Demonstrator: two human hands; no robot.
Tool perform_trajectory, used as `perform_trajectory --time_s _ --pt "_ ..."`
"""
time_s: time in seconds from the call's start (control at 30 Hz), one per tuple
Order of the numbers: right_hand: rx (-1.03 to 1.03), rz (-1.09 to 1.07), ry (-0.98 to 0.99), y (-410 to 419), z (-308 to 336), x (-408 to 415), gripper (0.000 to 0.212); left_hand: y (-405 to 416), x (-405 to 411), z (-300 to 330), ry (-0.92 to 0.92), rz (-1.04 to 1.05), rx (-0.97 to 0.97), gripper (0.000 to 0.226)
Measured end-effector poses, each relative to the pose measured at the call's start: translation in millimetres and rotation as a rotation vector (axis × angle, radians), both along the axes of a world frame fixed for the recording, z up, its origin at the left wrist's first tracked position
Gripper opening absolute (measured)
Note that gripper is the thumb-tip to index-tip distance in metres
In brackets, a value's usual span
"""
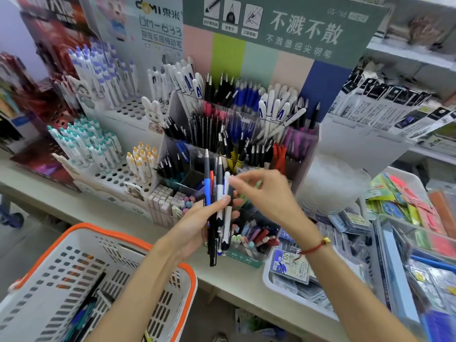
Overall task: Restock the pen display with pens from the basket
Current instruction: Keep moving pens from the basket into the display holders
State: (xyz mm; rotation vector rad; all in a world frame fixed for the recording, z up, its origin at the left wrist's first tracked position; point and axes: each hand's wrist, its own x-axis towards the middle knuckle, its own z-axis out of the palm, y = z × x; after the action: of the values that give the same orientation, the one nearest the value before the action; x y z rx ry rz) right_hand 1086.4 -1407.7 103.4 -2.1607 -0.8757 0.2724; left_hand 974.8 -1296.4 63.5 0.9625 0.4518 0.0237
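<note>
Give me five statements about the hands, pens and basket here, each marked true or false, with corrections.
1. The left hand holds a bunch of pens. True.
2. The right hand rests inside the basket. False: it is raised at the top of the bunch, fingertips at a white pen's tip.
3. The basket has an orange rim. True.
4. The basket holds no pens. False: several pens lie in its bottom.
5. A red cord bracelet circles the right wrist. True.

Pen bundle (218, 206) upright before tiered pen display (241, 134); basket (103, 275) holds few.
</note>
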Motion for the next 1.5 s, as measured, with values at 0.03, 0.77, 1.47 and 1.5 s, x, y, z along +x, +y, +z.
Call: perform_trajectory --time_s 0.03,0.77,1.47,1.5 --pt "-0.015 0.015 0.053 4 -3 -3 0.022 0 0 1 -0.002 -0.019 0.013 0.027" --pt "0.322 -0.262 -0.531 -3 -13 49 0.032 14 15 8 -0.042 0.107 -0.055 0.025" --pt "-0.025 0.015 -0.026 24 10 6 0.034 11 10 21 -0.036 -0.002 0.007 0.024" --pt "0.009 0.013 0.012 25 9 7 0.034 11 10 22 -0.043 -0.008 0.019 0.022"
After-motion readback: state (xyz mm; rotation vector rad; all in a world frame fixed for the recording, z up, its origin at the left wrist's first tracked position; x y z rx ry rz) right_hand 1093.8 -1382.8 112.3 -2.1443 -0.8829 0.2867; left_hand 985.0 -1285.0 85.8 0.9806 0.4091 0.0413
